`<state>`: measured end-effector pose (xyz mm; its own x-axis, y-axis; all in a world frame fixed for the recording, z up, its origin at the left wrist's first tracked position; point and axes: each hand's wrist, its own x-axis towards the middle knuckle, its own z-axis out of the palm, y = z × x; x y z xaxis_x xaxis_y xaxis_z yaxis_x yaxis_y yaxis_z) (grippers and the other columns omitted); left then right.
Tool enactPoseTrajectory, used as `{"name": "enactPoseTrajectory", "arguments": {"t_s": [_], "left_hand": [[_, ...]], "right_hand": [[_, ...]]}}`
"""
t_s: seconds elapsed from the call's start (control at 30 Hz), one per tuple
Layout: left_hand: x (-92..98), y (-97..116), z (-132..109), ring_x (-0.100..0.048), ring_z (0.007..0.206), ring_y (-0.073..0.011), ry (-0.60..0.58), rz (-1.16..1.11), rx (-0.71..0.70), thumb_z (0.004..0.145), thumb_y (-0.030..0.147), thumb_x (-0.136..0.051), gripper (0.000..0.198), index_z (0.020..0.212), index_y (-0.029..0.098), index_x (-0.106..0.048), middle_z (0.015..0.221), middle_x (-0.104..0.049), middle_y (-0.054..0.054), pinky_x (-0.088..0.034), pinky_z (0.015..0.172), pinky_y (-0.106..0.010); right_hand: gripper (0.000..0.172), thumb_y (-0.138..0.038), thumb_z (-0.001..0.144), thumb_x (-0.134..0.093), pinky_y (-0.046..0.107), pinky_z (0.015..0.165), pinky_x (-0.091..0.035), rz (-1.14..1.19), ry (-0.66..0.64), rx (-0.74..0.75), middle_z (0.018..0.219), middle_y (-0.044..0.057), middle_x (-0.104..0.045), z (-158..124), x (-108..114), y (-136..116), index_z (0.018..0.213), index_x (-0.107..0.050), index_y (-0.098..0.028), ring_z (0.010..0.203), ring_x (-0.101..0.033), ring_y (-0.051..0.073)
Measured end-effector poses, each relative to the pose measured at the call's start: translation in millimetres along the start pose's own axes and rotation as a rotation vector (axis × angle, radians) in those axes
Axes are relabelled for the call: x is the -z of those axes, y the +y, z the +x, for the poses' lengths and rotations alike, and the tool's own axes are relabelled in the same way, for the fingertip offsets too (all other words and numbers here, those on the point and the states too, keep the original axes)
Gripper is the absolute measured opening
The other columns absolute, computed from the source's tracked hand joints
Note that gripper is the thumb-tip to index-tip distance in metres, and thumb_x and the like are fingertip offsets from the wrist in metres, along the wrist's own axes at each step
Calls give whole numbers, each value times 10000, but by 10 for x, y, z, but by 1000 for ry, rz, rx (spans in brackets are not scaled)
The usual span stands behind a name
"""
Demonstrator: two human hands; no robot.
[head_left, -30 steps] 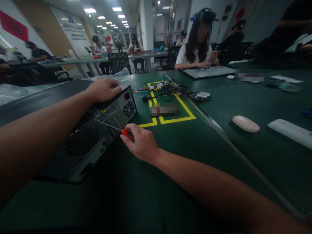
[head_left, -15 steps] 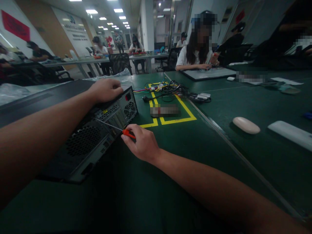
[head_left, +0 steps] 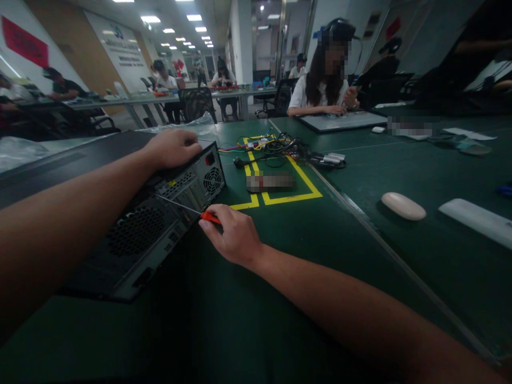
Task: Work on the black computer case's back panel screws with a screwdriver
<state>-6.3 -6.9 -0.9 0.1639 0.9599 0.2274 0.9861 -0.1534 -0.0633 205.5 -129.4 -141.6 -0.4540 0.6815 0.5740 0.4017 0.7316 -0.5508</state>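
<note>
almost nothing shifts from the earlier frames: both hands keep their places, and the screwdriver holds the same line against the computer case.

the left hand lies palm down on the top rear edge of the desktop computer case, fingers curled together over the edge and pressing on it. the case lies on its side on the green table mat, its rear panel with the fan grille facing right. the right hand rests on the mat just beside the rear panel, fingers clamped around the orange handle of the screwdriver, whose thin metal shaft runs up and left to touch the rear panel.

beyond the case, a tangle of cables lies across yellow floor-tape lines. a white mouse and a white keyboard sit well apart to the right. a co-worker in a white shirt sits at the far side of the table.
</note>
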Motion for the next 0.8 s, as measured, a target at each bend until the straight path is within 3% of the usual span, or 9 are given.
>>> {"name": "enactPoseTrajectory", "arguments": {"t_s": [0.23,0.53,0.8], "left_hand": [[1,6,1,-569,804,-240,9,20,1,917,452,-415,446,978,156,-743,907,-692,-110,-391,705,-347],[-10,-23,13,-572,790,-219,19,27,-22,926,461,-404,424,920,170,-712,866,-674,-93,-380,682,-334],[13,-1,2,-579,803,-240,0,7,-10,916,466,-409,420,926,169,-707,890,-685,-113,-382,693,-354]], "right_hand": [[385,-500,1075,-478,333,914,-547,47,12,21,1174,98,-753,-1,-26,20,1269,-597,-190,1064,-732,213],[271,-434,1066,-509,317,842,-549,24,6,72,1093,69,-739,-9,-52,68,1200,-571,-206,979,-728,195],[279,-435,1080,-489,321,853,-548,-9,-33,44,1138,75,-737,-2,-11,30,1213,-580,-207,1005,-726,201]]}}
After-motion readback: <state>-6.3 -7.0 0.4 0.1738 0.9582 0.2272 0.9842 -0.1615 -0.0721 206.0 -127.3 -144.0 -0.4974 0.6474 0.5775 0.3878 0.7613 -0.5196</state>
